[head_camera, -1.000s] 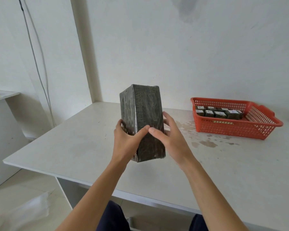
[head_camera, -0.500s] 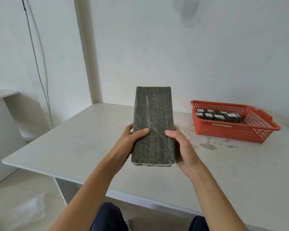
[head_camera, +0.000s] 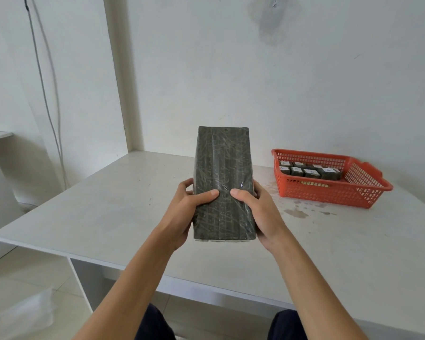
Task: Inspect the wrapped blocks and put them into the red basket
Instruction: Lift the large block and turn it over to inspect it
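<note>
Here both grips clamp one thing: the left grip (head_camera: pixel 182 212) and the right grip (head_camera: pixel 260 212) curl round the long edges of the wrapped block (head_camera: pixel 222 168), each pressing a thumb flat on its near face. It is held upright above the worktop (head_camera: pixel 108 204), broad side toward the person, likely so the wrap can be checked (glare streaks the film). Well apart to the right, the red basket (head_camera: pixel 324 195) sits on the worktop holding other dark blocks (head_camera: pixel 309 171), probably this one's destination.
</note>
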